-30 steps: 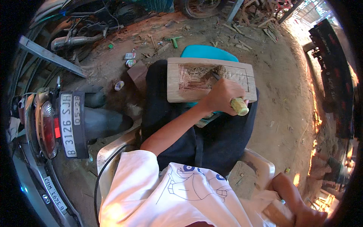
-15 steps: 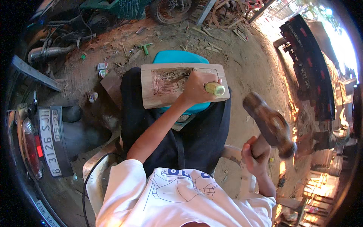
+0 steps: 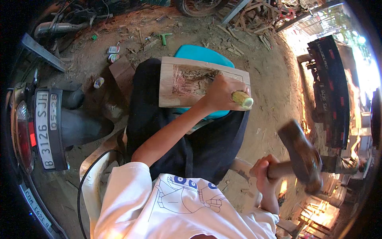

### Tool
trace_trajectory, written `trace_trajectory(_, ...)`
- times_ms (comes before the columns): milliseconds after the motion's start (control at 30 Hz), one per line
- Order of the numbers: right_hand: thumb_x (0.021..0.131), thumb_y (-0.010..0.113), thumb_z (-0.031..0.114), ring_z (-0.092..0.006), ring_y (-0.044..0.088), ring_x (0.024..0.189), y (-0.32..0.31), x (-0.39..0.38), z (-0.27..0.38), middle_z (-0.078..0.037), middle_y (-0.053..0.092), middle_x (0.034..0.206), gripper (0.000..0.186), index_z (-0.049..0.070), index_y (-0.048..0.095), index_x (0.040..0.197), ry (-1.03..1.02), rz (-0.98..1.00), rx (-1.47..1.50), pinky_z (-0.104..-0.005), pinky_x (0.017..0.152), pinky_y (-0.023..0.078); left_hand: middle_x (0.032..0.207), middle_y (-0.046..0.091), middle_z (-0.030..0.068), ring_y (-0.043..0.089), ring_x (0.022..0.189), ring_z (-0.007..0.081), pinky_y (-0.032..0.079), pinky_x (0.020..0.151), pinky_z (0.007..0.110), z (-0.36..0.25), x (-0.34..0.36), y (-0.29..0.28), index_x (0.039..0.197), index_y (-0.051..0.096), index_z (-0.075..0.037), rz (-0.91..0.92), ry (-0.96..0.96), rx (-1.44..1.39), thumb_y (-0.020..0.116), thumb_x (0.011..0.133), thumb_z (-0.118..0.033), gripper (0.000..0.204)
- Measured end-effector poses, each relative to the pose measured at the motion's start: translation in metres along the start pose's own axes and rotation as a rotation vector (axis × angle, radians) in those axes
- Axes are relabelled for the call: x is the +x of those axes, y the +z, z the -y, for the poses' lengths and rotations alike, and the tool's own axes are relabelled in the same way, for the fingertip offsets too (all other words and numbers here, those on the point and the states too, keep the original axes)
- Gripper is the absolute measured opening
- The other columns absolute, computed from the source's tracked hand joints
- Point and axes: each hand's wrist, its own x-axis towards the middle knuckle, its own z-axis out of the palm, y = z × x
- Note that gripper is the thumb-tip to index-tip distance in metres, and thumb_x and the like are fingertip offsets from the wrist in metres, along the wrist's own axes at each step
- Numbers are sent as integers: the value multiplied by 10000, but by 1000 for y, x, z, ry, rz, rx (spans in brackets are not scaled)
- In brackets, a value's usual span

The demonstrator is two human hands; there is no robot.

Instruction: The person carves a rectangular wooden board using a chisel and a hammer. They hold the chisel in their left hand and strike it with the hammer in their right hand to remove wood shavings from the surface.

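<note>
Left hand (image 3: pixel 225 95) grips a yellow-handled chisel (image 3: pixel 242 100) at a pale wooden block (image 3: pixel 167 85); right hand (image 3: pixel 266 174), near right, a dark-headed hammer (image 3: pixel 303 153).

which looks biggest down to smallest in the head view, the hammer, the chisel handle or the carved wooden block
1. Carved wooden block
2. Hammer, blurred
3. Chisel handle, partly covered by the left hand

Tool handle (image 3: pixel 240 97) yellow-grn — wood block (image 3: pixel 193 81) lt tan — shirt (image 3: pixel 171 217) white w/ blue line print (image 3: pixel 187 195), trousers (image 3: pixel 209 149) blk
</note>
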Motion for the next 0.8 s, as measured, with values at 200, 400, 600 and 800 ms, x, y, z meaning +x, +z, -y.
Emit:
trace_trajectory(200, 917, 566, 194, -30, 428, 461, 20, 22, 22, 48, 476, 560, 269, 98, 494, 676, 144, 116, -30, -216, 399, 311, 599, 577, 73, 588, 554, 263, 437, 512, 328, 7, 1, 1, 659, 591, -99, -79, 102, -75, 719, 652, -226, 180)
trace_trajectory(400, 904, 588, 190, -27, 370, 425, 6, 13, 14, 50, 417, 501, 325, 106, 452, 621, -113, 78, -21, -211, 387, 247, 658, 614, 63, 619, 619, 253, 462, 562, 351, 11, -7, 5, 687, 619, -126, 1, 72, -45, 716, 620, -235, 160)
trace_trajectory(600, 910, 566, 196, -37, 367, 489, 19, 16, 30, 27, 435, 573, 298, 73, 438, 672, 263, 97, 158, -242, 420, 285, 674, 627, 67, 620, 645, 272, 470, 578, 377, 15, -9, 4, 714, 641, -145, -12, 49, -55, 701, 564, -217, 177)
trace_trajectory(800, 930, 534, 142, -50, 350, 417, 36, 11, -8, 31, 417, 526, 303, 90, 417, 655, -17, 24, 1, -228, 378, 243, 677, 628, 72, 619, 650, 276, 471, 579, 378, 19, -8, 7, 726, 645, -141, 23, 48, -20, 708, 555, -227, 201)
